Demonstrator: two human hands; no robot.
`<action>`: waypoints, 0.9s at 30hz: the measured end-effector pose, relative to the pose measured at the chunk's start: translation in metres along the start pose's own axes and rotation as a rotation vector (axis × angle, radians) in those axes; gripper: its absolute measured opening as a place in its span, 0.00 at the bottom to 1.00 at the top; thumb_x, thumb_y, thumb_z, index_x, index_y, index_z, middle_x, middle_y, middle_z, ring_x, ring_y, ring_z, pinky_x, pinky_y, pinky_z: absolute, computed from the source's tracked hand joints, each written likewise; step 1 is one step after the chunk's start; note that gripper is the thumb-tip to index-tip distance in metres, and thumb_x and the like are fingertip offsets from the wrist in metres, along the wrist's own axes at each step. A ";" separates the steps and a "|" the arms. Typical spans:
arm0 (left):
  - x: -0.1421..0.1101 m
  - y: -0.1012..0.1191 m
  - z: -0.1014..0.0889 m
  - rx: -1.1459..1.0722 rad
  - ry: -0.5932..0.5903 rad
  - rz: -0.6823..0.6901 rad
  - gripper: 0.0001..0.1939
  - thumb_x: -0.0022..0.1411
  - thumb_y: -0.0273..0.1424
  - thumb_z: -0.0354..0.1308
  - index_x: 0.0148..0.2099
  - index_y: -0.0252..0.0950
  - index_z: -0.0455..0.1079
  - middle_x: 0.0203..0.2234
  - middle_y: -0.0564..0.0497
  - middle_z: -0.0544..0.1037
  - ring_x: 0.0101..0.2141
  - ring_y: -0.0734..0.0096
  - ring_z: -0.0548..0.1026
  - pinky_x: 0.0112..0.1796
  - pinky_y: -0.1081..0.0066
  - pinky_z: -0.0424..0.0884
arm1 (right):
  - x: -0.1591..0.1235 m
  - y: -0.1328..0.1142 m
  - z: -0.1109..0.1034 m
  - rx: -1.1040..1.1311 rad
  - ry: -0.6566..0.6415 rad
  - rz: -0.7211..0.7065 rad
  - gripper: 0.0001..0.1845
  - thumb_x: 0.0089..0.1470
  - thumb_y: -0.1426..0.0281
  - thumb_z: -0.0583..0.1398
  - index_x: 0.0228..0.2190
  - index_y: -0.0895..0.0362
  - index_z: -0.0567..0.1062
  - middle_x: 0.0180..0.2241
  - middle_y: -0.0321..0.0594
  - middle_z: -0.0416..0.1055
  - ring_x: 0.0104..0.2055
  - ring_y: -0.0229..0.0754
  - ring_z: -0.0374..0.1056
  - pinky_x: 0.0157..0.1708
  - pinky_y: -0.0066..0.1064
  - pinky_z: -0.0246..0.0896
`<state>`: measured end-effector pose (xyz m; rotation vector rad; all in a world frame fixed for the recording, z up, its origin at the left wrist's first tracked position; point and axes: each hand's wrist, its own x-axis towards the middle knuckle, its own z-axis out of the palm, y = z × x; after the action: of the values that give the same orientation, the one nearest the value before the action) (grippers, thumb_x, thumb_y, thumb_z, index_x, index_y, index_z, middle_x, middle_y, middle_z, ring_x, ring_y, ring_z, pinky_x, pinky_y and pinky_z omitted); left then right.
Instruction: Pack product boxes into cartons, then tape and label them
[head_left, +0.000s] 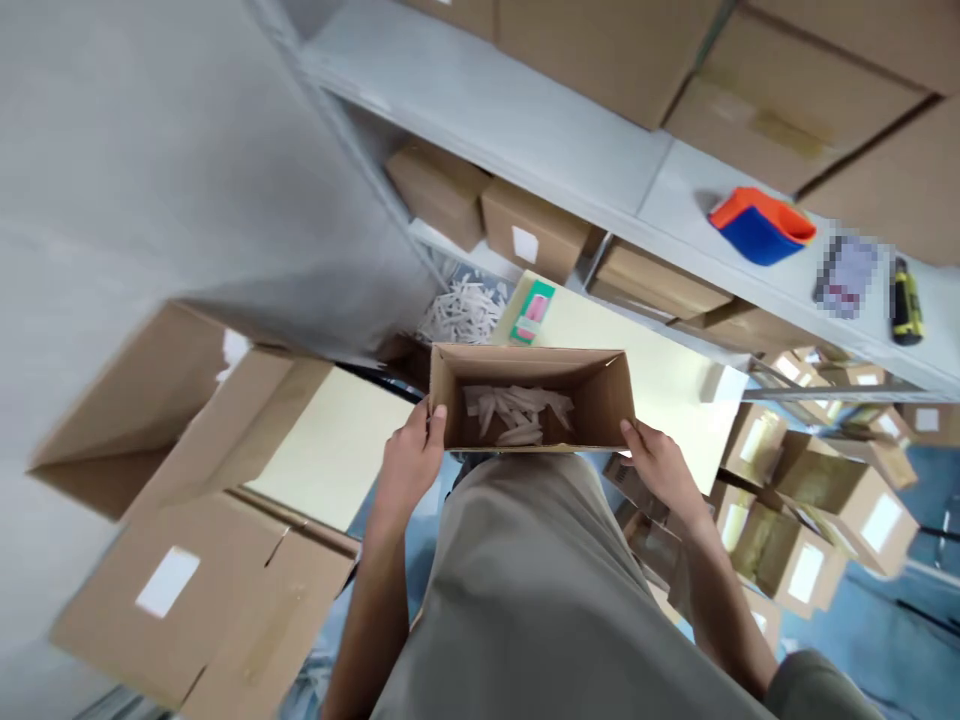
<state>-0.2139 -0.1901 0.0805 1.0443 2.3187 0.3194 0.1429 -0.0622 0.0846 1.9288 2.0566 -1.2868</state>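
Observation:
Between my two hands is an open, oblong cardboard box (531, 362), held level in front of my body. Several white paper-like strips (517, 410) lie loose on its bottom. My left hand (414, 450) grips the box's left end, thumb over the near corner. At the right end, my right hand (660, 462) is closed on the wall, its thumb at the corner. Just beyond the box, a green and pink packet (533, 312) rests on a pale yellow board (667, 385).
A heap of white strips (466, 312) lies beyond the box. To the left stands a large open carton (217, 590). A grey shelf (517, 125) holds cartons, an orange and blue item (761, 228) and a yellow-black tool (906, 305). Several cartons (806, 570) are stacked at right.

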 end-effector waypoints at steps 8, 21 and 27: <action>0.045 0.146 0.077 0.069 -0.148 0.272 0.29 0.84 0.41 0.43 0.71 0.32 0.73 0.58 0.32 0.87 0.60 0.40 0.85 0.57 0.54 0.78 | -0.023 0.104 -0.070 0.141 0.246 0.178 0.32 0.73 0.36 0.46 0.33 0.48 0.68 0.27 0.44 0.77 0.35 0.58 0.86 0.29 0.35 0.60; 0.119 0.176 0.099 -0.163 -0.337 0.402 0.34 0.78 0.51 0.50 0.73 0.36 0.71 0.69 0.36 0.80 0.70 0.43 0.76 0.70 0.49 0.71 | 0.016 0.130 -0.050 0.371 0.438 0.189 0.42 0.71 0.28 0.46 0.36 0.50 0.75 0.26 0.38 0.73 0.32 0.50 0.76 0.37 0.40 0.76; 0.188 0.162 0.104 -0.279 -0.328 0.182 0.38 0.81 0.59 0.44 0.73 0.36 0.72 0.70 0.34 0.78 0.71 0.44 0.75 0.67 0.49 0.76 | 0.015 0.116 -0.038 0.498 0.571 0.234 0.44 0.68 0.30 0.55 0.54 0.56 0.84 0.49 0.55 0.87 0.53 0.62 0.83 0.51 0.49 0.81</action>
<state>-0.1537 0.0564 -0.0094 1.0780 1.8330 0.4877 0.2560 -0.0421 0.0406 2.9467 1.7076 -1.4097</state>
